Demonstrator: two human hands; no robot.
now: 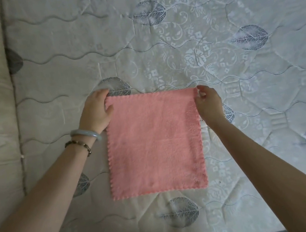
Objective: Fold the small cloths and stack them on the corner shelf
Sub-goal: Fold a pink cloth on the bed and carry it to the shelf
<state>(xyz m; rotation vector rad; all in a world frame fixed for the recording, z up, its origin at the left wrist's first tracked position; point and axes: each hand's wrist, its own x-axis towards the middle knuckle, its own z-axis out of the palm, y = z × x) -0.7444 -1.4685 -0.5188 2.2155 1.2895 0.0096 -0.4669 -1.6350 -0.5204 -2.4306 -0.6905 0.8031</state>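
Pink cloth (pixel 154 143) flat on quilted mattress (pixel 214 29), left hand (pixel 96 111) and right hand (pixel 207 101) pinching its far corners (unfolded)

Pink zigzag-edged cloth (pixel 154 143) lies flat, unfolded, on the mattress (pixel 214 29).

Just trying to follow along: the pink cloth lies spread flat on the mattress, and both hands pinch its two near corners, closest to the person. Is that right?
Not quite. The pink cloth does lie spread flat on the mattress, but the left hand and right hand hold its two far corners, away from the person; the near corners lie free. The head view shows it.
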